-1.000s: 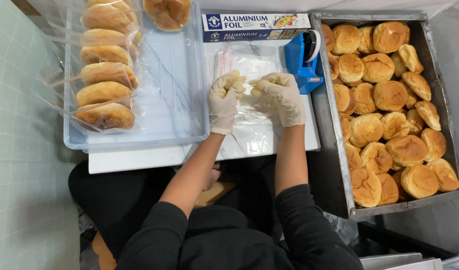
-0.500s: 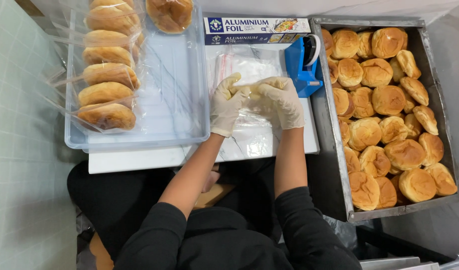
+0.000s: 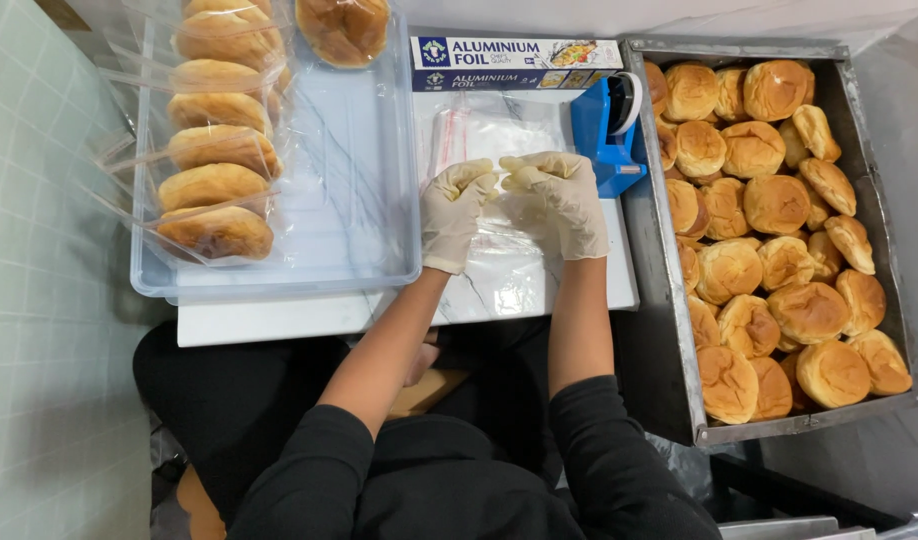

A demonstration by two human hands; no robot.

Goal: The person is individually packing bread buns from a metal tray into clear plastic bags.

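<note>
Near the body: dark sleeves reach up from the bottom to a white board (image 3: 279, 322).
Left hand: the left hand (image 3: 455, 212) wears a pale glove. Its fingers (image 3: 476, 181) are curled and pinch the edge of a clear bag (image 3: 509, 225).
Right hand: the right hand (image 3: 562, 200) wears a glove too. Its fingers (image 3: 524, 170) are bent and pinch the same bag, right next to the left fingers.
Bag: it lies flat on the board, under both hands. More clear bags (image 3: 479, 130) lie just past it.
Left side: a clear tub (image 3: 359, 230) holds buns in bags (image 3: 214, 185), all in a row.
Right side: a metal tray (image 3: 669, 300) is full of bare buns (image 3: 779, 260).
Tape: a blue tape holder (image 3: 604, 135) sits between the hands and the tray.
Far end: a long foil box (image 3: 514, 62) lies across the top of the board.
</note>
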